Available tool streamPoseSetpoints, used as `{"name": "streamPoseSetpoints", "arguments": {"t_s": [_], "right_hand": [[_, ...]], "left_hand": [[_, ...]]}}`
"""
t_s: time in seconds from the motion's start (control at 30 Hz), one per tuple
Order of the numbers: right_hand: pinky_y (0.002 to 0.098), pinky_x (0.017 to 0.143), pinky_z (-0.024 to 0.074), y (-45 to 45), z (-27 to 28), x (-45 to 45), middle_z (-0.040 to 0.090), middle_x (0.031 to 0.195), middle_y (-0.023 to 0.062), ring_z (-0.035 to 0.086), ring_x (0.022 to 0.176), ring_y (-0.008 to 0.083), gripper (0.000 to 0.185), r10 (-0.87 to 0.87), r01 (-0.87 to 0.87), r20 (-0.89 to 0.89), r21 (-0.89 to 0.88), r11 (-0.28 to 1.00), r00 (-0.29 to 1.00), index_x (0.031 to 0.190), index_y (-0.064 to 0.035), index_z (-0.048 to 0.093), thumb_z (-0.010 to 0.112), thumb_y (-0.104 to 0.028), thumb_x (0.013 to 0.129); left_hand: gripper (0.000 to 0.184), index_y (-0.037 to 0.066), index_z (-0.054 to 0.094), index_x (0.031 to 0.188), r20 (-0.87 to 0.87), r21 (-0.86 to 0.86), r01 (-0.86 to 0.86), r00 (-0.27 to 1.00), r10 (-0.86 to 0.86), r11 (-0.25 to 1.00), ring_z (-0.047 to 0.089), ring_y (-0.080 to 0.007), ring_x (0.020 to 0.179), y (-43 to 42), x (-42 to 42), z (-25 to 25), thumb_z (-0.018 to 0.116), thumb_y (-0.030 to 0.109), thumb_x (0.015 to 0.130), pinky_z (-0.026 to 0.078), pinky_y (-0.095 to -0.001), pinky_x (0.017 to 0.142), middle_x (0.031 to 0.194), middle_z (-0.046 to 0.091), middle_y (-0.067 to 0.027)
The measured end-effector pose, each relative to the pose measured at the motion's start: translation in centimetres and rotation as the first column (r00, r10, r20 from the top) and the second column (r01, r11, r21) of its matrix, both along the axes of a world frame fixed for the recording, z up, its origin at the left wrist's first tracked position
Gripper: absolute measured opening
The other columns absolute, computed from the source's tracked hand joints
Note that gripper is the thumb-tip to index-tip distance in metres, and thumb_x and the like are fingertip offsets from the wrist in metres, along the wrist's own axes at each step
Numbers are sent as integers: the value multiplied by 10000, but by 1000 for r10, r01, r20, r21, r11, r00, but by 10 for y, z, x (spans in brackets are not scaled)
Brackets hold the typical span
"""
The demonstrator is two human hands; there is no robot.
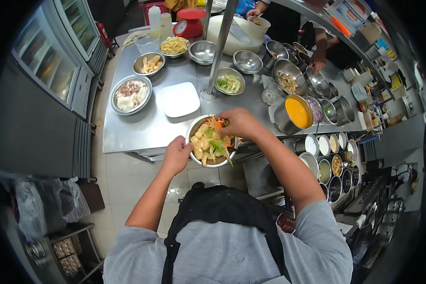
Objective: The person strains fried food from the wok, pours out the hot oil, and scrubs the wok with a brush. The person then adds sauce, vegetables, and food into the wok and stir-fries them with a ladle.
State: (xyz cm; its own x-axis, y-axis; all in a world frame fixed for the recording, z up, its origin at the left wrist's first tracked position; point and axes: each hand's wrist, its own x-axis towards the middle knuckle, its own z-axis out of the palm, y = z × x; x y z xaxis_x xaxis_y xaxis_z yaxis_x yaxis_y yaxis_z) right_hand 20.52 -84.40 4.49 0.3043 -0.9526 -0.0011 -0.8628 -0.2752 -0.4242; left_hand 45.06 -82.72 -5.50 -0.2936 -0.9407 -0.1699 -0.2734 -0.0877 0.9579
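Observation:
A metal bowl [215,165] is held at the table's front edge, with pale chunks, green strips and orange strips in it. My left hand [177,154] grips the bowl's left rim, thumb at the edge. Over the bowl's upper right side, my right hand [240,124] has its fingers bent down at the orange strips; its fingertips are partly hidden among the food. Behind the bowl lies a white square plate [180,100]. To the left of the plate is a bowl of white and reddish food [131,94]. A bowl of chopped greens [229,84] sits beyond, near a metal post.
A metal post [218,52] rises from the steel table [123,138]. On the right stand a pot of orange liquid [297,112] and several metal bowls. At the back are a red scale [188,24] and other people's hands, one over the bowls [317,61].

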Motion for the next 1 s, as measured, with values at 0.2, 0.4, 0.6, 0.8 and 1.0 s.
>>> {"name": "streamPoseSetpoints", "arguments": {"t_s": [0.2, 0.4, 0.6, 0.8, 1.0], "right_hand": [[365, 748, 505, -9, 20, 9, 673, 890, 119, 635, 791, 290, 367, -222, 152, 233, 283, 947, 947, 1005, -73, 694, 718, -251, 686], [365, 742, 517, 0, 15, 16, 684, 845, 128, 644, 764, 323, 271, -124, 163, 278, -123, 979, 952, 1009, -60, 686, 659, -200, 779], [302, 655, 526, 10, 12, 9, 695, 886, 97, 665, 699, 203, 249, -297, 464, 631, -114, 878, 717, 1034, -38, 673, 670, -157, 816], [213, 493, 455, 118, 13, -13, 659, 982, 92, 553, 573, 75, 586, -538, 252, 801, 481, 840, 263, 1359, -9, 392, 660, -82, 844], [219, 489, 458, 234, 3, -127, 684, 871, 43, 568, 581, 84, 304, -803, 726, 577, 488, 485, 148, 1125, -16, 619, 642, -124, 842]], "left_hand": [[224, 38, 469, 705, -146, 121, -47, 987, 65, 992, 454, -86, 543, -7, -1, 16, 596, 149, 852, 398, -264, 490, 604, 487, -4], [214, 49, 471, 712, -180, 130, -56, 981, 79, 990, 487, -84, 540, -10, -1, 16, 598, 138, 859, 407, -246, 477, 627, 501, -5], [185, 66, 467, 745, -305, 224, -5, 950, 74, 975, 508, -76, 582, -13, -7, 16, 598, 134, 856, 443, -235, 501, 674, 519, -7], [87, 52, 522, 898, -279, 282, -68, 949, 149, 957, 596, -107, 688, -22, -28, 7, 551, 134, 897, 540, -254, 587, 827, 599, -46], [108, 26, 519, 923, -289, 294, -2, 953, 91, 956, 631, -159, 773, -23, -47, 3, 525, 134, 927, 565, -305, 674, 900, 617, -93]]}}
